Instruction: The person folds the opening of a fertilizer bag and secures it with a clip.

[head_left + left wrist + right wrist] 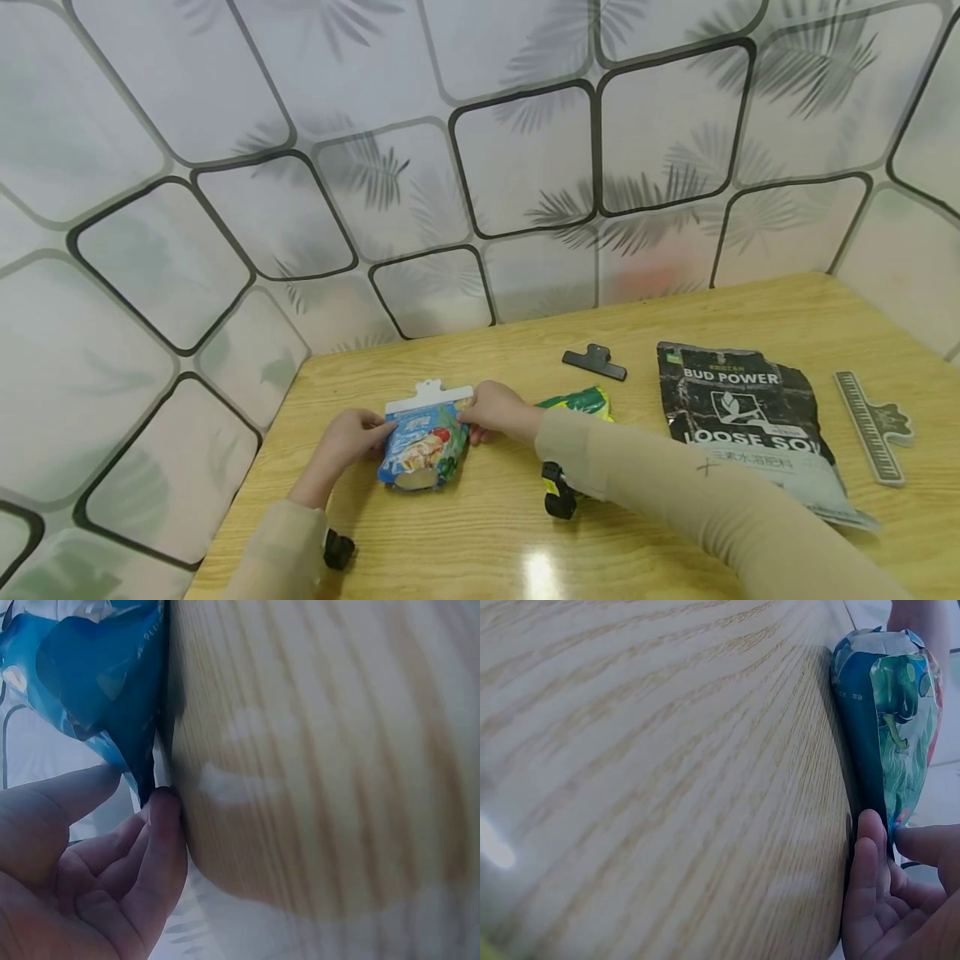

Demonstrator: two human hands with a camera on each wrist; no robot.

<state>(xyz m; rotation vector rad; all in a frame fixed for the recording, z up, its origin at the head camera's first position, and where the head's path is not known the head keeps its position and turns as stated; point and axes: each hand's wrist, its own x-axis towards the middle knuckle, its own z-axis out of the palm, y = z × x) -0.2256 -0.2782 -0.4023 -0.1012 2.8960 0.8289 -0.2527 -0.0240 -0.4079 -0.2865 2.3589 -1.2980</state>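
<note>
A blue food bag (420,446) with vegetables printed on it lies on the wooden table, and a white clip (429,397) spans its top edge. My left hand (351,437) pinches the bag's left edge between thumb and fingers; the left wrist view shows the blue bag (97,671) above the fingertips. At the upper right edge, close to the clip's end, my right hand (501,410) pinches the bag too. In the right wrist view, the green-printed side of the bag (900,727) rises beyond the thumb and fingers.
A green and yellow packet (581,403) lies partly hidden behind my right forearm. Farther back is a black clip (596,362). On the right are a large black and grey soil bag (742,417) and a grey ruler-like clip (873,429). A patterned curtain (525,167) borders the table (480,533).
</note>
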